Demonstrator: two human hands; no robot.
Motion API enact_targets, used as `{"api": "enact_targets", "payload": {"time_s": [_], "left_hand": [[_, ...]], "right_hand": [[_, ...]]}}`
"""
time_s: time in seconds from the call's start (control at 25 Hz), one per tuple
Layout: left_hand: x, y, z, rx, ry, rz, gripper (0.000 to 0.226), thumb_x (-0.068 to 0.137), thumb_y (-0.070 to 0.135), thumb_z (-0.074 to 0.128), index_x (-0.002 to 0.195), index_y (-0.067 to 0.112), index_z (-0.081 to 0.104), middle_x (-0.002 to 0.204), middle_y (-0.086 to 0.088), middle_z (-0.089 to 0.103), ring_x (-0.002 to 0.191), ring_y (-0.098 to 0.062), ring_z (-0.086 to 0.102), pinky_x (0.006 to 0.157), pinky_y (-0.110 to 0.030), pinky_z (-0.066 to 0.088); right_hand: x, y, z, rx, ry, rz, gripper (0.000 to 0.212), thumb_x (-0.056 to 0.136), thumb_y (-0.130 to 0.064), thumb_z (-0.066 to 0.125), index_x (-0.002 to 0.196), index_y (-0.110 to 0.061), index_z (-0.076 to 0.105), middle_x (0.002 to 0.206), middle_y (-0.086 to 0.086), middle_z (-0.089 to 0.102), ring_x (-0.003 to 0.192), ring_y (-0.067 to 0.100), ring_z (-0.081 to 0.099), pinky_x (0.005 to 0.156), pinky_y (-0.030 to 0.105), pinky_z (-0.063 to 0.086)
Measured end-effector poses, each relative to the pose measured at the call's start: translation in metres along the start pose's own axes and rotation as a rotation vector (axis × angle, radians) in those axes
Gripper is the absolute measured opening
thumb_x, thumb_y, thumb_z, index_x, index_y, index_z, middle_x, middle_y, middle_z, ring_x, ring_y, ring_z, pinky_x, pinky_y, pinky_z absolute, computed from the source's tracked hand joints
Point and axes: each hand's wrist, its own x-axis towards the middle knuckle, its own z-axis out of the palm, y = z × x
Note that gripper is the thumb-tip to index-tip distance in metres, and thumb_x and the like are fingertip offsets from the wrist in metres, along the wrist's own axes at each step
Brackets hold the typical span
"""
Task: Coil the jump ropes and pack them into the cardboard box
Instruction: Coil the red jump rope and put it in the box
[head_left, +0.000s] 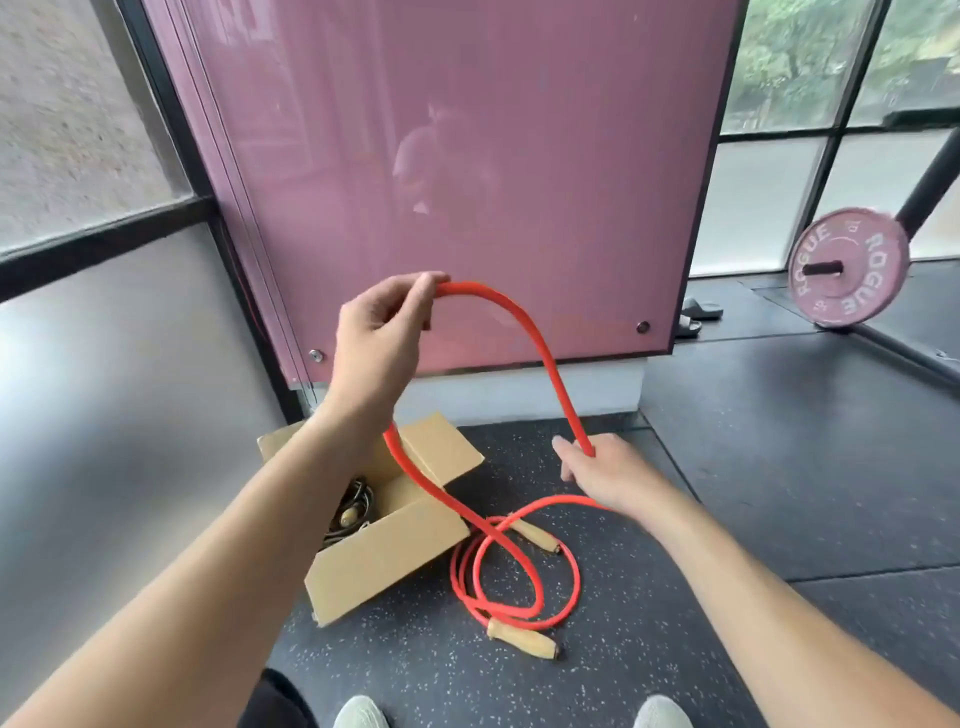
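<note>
An orange jump rope (540, 358) with two wooden handles arches between my hands. My left hand (382, 332) pinches it high up, in front of the pink panel. My right hand (605, 470) grips it lower, to the right. The rest of the rope lies in loose loops on the floor, one wooden handle (524, 640) nearest me and the other (535, 535) beside the box. An open cardboard box (387, 558) stands on the floor under my left forearm. Inside it lies a dark coiled jump rope (353, 512).
A pink glass panel (467, 156) stands right behind the box. A pink weight plate (847, 267) on a bar sits at the right, with sandals (698, 312) near the panel's corner. My shoes (358, 714) show at the bottom edge. The floor is speckled black rubber.
</note>
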Motion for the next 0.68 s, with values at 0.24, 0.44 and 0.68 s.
{"api": "enact_targets", "payload": {"time_s": [0.24,0.44,0.68], "left_hand": [[-0.005,-0.08,0.008,0.008,0.035,-0.378,0.032,0.106,0.036,0.042,0.096,0.021,0.068,0.068,0.005,0.05,0.054,-0.009,0.04,0.056,-0.027,0.035],[0.001,-0.084,0.039,-0.195,-0.02,-0.373,0.032,0.105,0.035,0.044,0.099,0.014,0.069,0.065,0.006,0.038,0.049,-0.009,0.028,0.048,-0.024,0.026],[0.014,-0.079,0.039,-0.483,0.07,-0.505,0.027,0.105,0.032,0.048,0.1,0.011,0.066,0.059,0.007,0.038,0.043,-0.006,0.028,0.041,-0.019,0.027]], "right_hand": [[0.03,-0.034,-0.005,0.608,0.178,0.037,0.034,0.085,-0.048,0.07,0.069,-0.023,0.053,0.052,-0.009,0.041,0.047,0.014,0.037,0.052,0.03,0.03],[0.039,-0.036,0.008,-0.182,0.545,-0.198,0.066,0.073,-0.029,0.071,0.131,-0.025,0.041,0.13,0.004,0.041,0.116,0.025,0.041,0.094,0.04,0.038],[0.027,-0.033,0.074,-0.691,-0.745,-0.149,0.044,0.096,-0.054,0.053,0.129,-0.026,0.049,0.118,0.0,0.062,0.109,0.024,0.06,0.09,0.036,0.047]]}}
